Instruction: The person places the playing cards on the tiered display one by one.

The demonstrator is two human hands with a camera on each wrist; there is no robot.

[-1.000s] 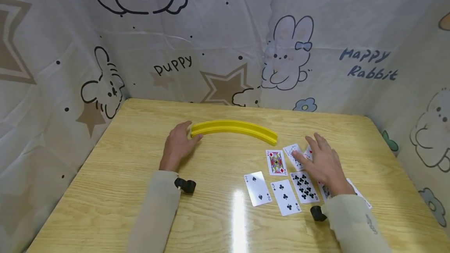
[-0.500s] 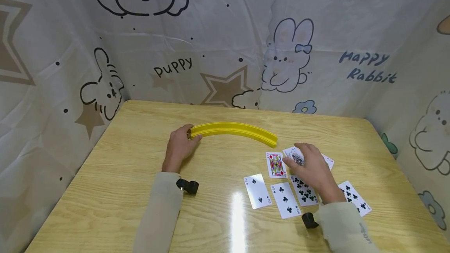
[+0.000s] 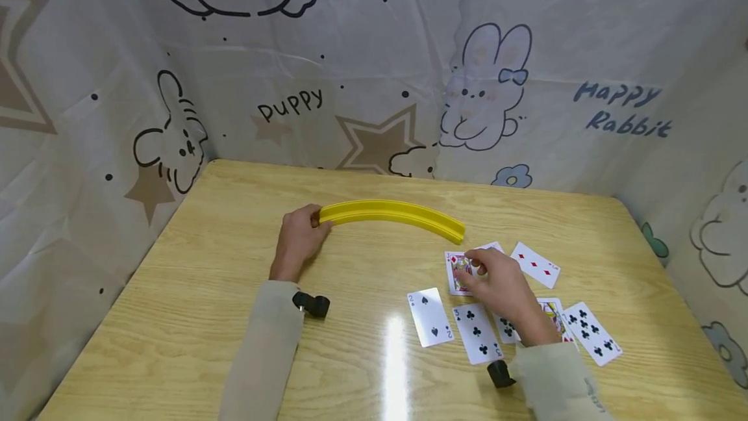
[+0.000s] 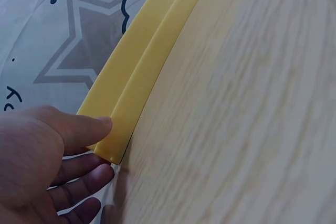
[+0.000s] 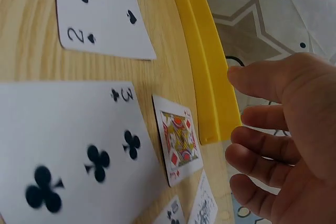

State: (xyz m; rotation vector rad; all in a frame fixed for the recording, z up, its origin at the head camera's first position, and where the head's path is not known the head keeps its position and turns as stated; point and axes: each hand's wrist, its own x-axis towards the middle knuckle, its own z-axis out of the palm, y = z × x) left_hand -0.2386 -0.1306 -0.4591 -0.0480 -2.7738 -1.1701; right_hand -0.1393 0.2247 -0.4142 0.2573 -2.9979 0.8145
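Observation:
My left hand (image 3: 298, 239) holds the left end of a yellow curved card holder (image 3: 388, 211) lying at the back of the table. In the left wrist view the thumb lies on the holder's face, with the fingers curled behind its end. My right hand (image 3: 504, 288), its fingers loosely bent and holding nothing, is over the jack of diamonds (image 5: 181, 140) and partly hides it in the head view. Nearby lie the two of spades (image 3: 430, 320) and the three of clubs (image 3: 477, 336). Another club card (image 3: 507, 330) is mostly covered by the hand.
To the right lie the three of diamonds (image 3: 534, 265), a face card (image 3: 552, 314) and a club card (image 3: 593, 335). The wooden table (image 3: 193, 291) meets a printed cloth (image 3: 362, 70) at the back and sides.
My right hand has moved left and lower, from above the right-hand cards to the jack of diamonds. My left hand stays at the holder's end, its fingers closer around it.

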